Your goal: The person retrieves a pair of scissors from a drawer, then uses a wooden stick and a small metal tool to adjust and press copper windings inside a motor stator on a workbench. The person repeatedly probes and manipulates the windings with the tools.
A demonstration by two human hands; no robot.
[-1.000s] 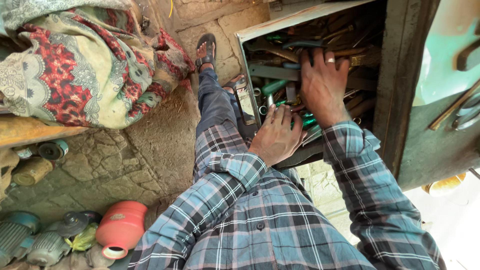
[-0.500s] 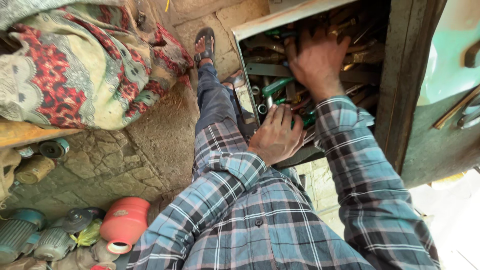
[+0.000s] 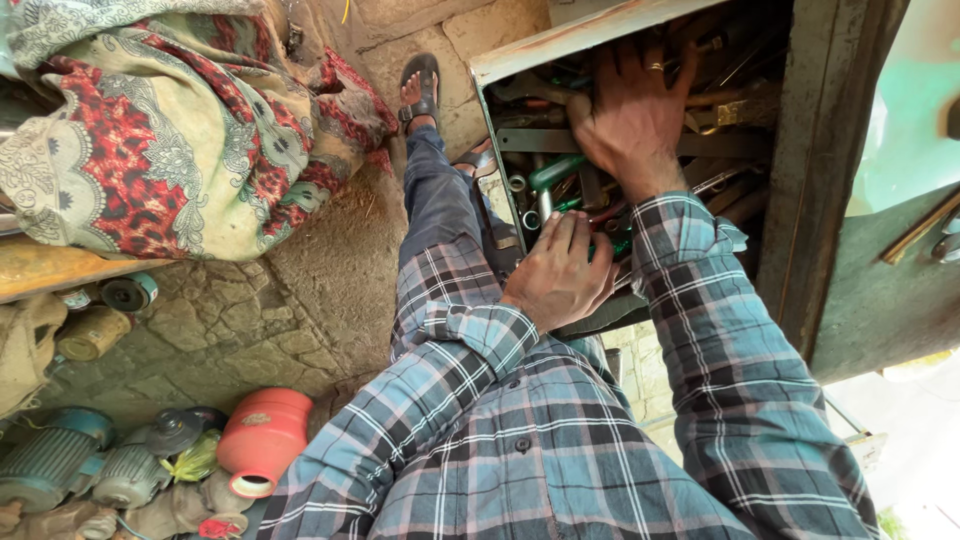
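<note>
Left hand (image 3: pixel 558 275) fingers curled on toolbox (image 3: pixel 520 55) rim, right hand (image 3: pixel 632 115) spread (2 hands) among tools (image 3: pixel 555 172)

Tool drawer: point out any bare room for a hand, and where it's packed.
The tool drawer is packed with tools; both the left hand and right hand are in it. Bare room: stone floor between patterned blanket and red container.

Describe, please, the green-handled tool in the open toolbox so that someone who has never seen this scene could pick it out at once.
Start at the open metal toolbox in front of the person, crammed with dull steel and rusty tools. Between the right hand, reaching deep inside, and the left hand at the near edge lies the green-handled tool. Its bright green rounded grip sets it apart from the grey and brown metal around it.
</note>
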